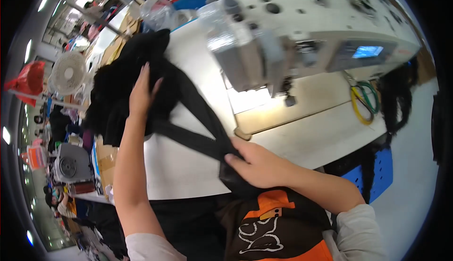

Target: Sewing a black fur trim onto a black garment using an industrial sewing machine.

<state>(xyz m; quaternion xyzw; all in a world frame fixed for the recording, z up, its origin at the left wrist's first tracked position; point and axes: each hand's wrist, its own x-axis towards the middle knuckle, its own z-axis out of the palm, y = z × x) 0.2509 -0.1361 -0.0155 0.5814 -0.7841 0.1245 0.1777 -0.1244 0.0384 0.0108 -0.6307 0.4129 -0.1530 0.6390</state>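
Note:
A bulky black fuzzy garment (122,72) is heaped on the left part of the white sewing table. My left hand (142,93) rests on it with the fingers stretched out. From the heap, two black fabric strips (198,103) run toward me and come together at my right hand (252,162). The right thumb and fingers pinch the strips there, and a loose black end hangs below over the table's front edge. The sewing machine (240,58) stands beyond my right hand, with its needle area apart from the fabric.
Scissors (362,101) with yellow and green handles lie on the table right of the machine. Black fuzzy material (398,96) hangs at the right edge. A blue perforated plastic piece (380,176) is below. A white fan (68,72) and a clear plastic bag (157,12) are at the left and back.

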